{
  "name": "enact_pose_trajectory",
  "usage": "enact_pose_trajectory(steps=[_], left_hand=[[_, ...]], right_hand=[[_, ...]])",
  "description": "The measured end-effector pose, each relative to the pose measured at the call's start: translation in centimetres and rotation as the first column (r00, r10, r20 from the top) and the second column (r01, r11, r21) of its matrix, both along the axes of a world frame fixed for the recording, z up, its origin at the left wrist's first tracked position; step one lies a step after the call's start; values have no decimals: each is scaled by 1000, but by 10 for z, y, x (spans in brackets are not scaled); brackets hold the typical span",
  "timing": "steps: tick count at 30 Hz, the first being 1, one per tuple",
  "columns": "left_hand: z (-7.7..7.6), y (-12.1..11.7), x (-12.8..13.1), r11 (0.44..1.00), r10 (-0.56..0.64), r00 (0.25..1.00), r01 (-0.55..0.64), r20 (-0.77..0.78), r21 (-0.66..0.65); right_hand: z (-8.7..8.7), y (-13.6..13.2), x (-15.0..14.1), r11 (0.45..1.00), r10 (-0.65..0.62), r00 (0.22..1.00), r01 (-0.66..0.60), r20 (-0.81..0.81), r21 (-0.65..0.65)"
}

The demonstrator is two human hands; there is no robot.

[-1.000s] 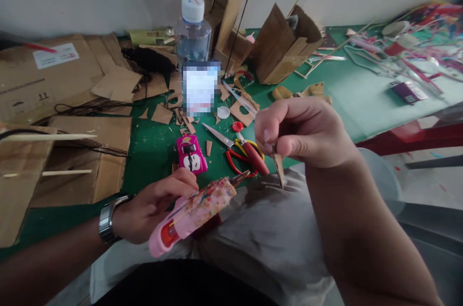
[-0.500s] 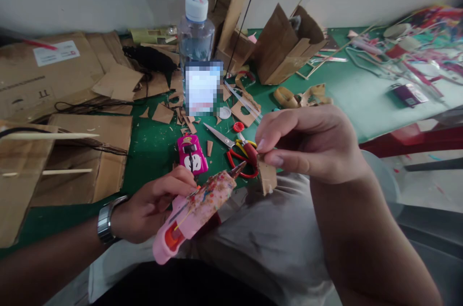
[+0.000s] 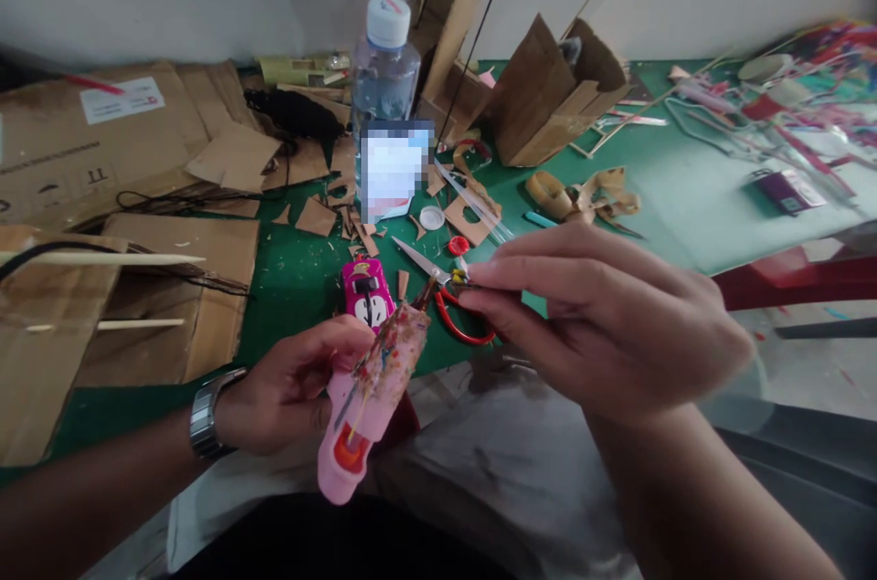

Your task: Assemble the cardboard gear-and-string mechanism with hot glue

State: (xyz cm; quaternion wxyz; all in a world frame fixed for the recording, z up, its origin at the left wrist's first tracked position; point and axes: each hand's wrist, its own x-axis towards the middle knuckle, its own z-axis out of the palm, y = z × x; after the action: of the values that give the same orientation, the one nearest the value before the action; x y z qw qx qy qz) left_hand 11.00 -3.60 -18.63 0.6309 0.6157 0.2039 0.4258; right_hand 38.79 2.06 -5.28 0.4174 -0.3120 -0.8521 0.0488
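Note:
My left hand [image 3: 280, 388] is closed around a pink hot glue gun [image 3: 384, 379], its crusted barrel and metal nozzle pointing up and away. Close to that nozzle, my right hand [image 3: 596, 315] pinches a small cardboard piece [image 3: 488, 290], seen nearly edge-on and mostly covered by the fingers. Beneath the right fingertips lie scissors [image 3: 419, 259] with red handles. A magenta case [image 3: 370, 288] with a white cartoon shape rests just beyond my left fingers.
A water bottle [image 3: 385, 78] stands behind a blurred bright panel [image 3: 396, 169]. Cardboard scraps [image 3: 316, 216] litter the green table [image 3: 301, 288]. Large cardboard pieces [image 3: 171, 297] fill the left, with wooden sticks [image 3: 147, 259] jutting across. A cardboard box [image 3: 541, 114] stands at the back.
The cardboard piece has turned from hanging down to nearly edge-on, and my right hand has come lower and closer to the nozzle. The glue gun has tilted more upright. The view has shifted slightly.

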Motion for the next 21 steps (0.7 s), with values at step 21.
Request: enact_pose_trajectory(steps=[21], left_hand=[[6, 0, -7, 979, 57, 973, -10, -224, 204]], right_hand=[[5, -36, -17, 997, -50, 990, 56, 130, -45]])
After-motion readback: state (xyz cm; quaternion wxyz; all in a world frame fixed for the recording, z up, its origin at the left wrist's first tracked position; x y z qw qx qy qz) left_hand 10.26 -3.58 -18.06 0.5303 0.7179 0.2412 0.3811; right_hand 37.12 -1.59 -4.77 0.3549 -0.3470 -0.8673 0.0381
